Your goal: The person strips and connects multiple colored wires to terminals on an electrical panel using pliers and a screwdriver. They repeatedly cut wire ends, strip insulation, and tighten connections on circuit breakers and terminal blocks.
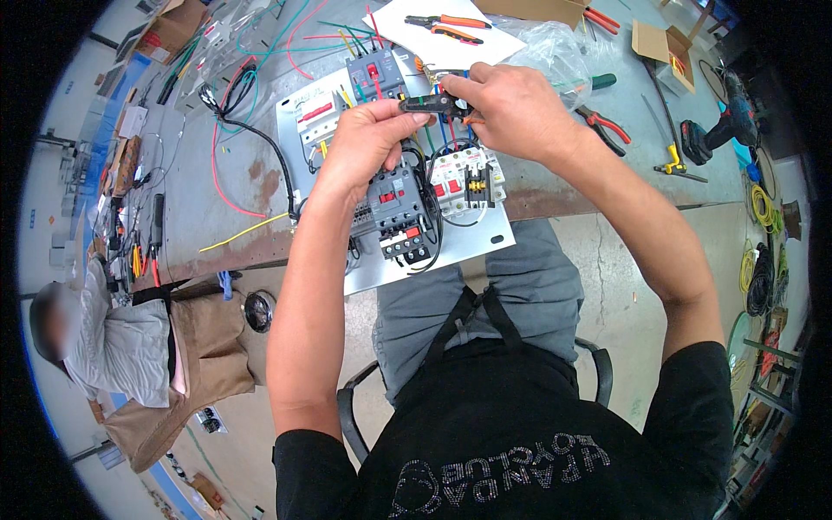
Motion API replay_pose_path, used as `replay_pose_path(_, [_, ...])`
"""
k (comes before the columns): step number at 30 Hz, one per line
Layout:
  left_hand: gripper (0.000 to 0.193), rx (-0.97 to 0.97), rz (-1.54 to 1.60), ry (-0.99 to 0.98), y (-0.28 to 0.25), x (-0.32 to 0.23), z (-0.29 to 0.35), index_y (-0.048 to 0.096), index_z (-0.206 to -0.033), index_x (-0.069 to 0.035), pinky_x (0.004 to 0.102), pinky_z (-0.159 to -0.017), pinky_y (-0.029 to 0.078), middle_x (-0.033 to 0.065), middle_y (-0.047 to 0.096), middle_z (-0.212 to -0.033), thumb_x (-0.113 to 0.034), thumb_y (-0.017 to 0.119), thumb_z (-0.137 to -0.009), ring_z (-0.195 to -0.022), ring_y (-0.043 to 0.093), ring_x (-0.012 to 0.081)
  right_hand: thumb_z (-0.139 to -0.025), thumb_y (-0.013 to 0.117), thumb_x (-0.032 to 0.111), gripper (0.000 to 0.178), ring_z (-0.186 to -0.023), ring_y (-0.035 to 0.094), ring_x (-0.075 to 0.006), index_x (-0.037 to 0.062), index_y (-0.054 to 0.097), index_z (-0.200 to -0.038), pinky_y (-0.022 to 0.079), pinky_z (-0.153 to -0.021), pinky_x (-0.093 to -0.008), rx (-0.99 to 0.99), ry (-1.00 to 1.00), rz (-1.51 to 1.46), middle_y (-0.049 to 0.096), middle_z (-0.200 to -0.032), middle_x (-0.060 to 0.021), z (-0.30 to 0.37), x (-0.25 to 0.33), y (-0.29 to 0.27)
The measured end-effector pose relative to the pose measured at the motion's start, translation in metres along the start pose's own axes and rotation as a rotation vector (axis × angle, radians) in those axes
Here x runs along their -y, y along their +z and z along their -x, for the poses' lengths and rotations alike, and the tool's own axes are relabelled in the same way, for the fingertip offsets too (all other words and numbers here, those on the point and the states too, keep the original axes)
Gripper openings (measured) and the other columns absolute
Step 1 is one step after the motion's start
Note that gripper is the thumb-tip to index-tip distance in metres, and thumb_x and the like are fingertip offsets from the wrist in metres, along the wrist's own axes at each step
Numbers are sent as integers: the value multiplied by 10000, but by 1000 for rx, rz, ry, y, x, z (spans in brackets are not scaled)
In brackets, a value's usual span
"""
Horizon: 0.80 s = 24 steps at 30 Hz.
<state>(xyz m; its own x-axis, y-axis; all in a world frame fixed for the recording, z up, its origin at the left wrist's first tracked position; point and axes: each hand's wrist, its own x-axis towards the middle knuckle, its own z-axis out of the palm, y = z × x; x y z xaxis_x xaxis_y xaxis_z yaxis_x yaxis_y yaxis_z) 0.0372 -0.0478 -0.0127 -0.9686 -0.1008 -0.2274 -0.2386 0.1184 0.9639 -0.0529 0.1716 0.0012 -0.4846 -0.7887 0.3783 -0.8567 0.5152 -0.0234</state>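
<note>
My right hand is closed around a pair of wire strippers with black jaws and a bit of orange handle showing. The jaws point left, toward my left hand. Thumb and forefinger of that hand are pinched at the tip of the jaws; what lies between them is too small to make out. Both hands are above a white mounting plate that overhangs the table's near edge above my lap. It carries a grey contactor, a white breaker with red switches, another breaker and a grey device with a red switch.
Cutters with orange handles lie on white paper. Red-handled pliers, a cordless drill and an open carton are to the right. Loose wires spread left. A seated person is at the lower left.
</note>
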Motion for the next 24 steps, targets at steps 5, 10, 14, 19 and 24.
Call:
replay_pose_path(5, [201, -3, -22, -6, 0, 0, 0, 804, -1095, -35, 220, -480, 312, -23, 753, -877, -209, 755, -1007, -514, 402, 26, -832, 793, 179, 405, -832, 755, -356, 132, 723, -1228, 606, -723, -465, -94, -101, 38, 725, -896, -144, 0, -6, 3])
replay_pose_path(10, [247, -22, -4, 31, 3, 1, 2, 794, -1122, -14, 211, -500, 350, 8, 793, -1020, -231, 745, -1016, -538, 425, 31, -915, 687, 122, 180, -731, 683, -210, -6, 717, -1038, 535, -686, -328, -652, 384, -1246, 714, -841, -125, -28, -47, -54])
replay_pose_path(14, [229, -90, -41, 77, 6, 0, 7, 793, -1102, -15, 215, -521, 388, 16, 777, -965, -219, 744, -1011, -559, 469, 40, -929, 676, 111, 180, -677, 653, -169, -30, 690, -1040, 512, -597, -302, -649, 463, -1265, 703, -805, -102, -23, -69, -90])
replay_pose_path(19, [200, -386, -286, 336, 32, 2, 27, 786, -1100, 2, 217, -598, 475, 21, 740, -883, -172, 747, -1009, -652, 596, 59, -973, 689, 150, 333, -855, 618, -100, 59, 732, -1291, 510, -781, -281, -130, 360, -744, 742, -1045, -32, 32, -45, -40])
replay_pose_path(24, [302, -275, -460, 309, 40, -4, 24, 777, -1225, -2, 259, -624, 502, 19, 752, -890, -161, 769, -968, -662, 596, 49, -878, 705, 44, 502, -897, 687, -306, 95, 676, -1377, 553, -837, -405, -92, 200, -440, 692, -1030, -155, 49, -28, -16])
